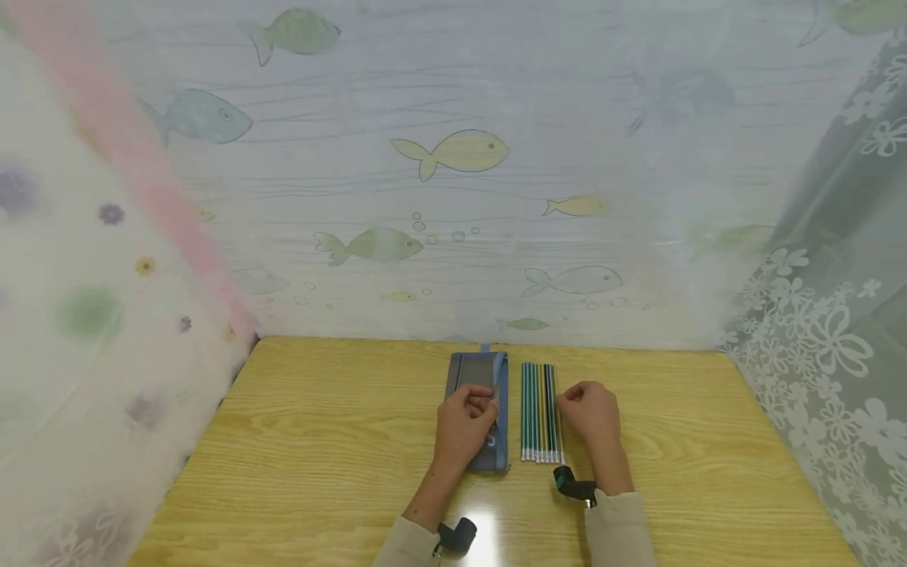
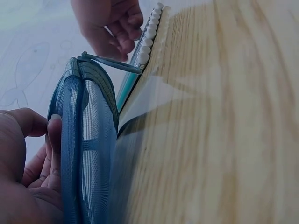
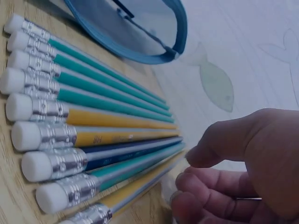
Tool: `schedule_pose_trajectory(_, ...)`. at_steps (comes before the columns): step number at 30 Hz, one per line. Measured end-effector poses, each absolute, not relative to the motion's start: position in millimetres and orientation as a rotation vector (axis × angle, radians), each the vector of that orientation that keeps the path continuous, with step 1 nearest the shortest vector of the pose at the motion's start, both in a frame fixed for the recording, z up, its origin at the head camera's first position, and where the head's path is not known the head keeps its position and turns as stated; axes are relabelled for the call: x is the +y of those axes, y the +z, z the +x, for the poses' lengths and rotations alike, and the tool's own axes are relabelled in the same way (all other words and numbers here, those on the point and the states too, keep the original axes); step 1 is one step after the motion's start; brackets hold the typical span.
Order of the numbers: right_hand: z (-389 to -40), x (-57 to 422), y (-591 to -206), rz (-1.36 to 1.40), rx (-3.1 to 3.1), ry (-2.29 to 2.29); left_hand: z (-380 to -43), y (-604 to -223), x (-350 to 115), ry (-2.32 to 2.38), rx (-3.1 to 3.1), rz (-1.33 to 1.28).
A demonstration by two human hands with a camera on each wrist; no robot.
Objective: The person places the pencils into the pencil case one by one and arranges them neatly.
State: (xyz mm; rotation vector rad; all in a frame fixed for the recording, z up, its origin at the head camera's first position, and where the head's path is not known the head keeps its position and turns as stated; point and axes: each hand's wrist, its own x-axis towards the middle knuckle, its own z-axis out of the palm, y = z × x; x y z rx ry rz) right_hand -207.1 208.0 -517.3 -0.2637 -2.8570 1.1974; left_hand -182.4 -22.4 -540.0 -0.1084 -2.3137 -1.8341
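Observation:
A blue-grey mesh pencil case (image 1: 501, 453) lies upright to my view on the table, its zipped edge facing right. My left hand (image 1: 462, 425) is over it; in the left wrist view the thumb and fingers pinch the edge of the case (image 2: 70, 140). Right of the case lies a row of pencils (image 1: 538, 413) with white erasers toward me, in green, yellow and dark blue. My right hand (image 1: 591, 409) is beside the rightmost yellow pencil (image 3: 128, 191), fingers loosely bent, fingertips near its far part. Whether they touch it is hard to tell.
The wooden table (image 1: 319, 441) ends at a fish-patterned curtain (image 1: 453, 260) behind. A flowered cloth (image 1: 113, 315) hangs at left, a lace-like curtain (image 1: 836, 331) at right. Black wrist cameras (image 1: 459, 537) sit on both forearms.

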Motion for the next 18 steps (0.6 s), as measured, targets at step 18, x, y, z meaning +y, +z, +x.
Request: schedule_pose_trajectory(18,-202.9,205.7,-513.3,-0.384,-2.966,1.129,-181.3,-540.1,-21.7,-2.011,-2.248,-0.087)
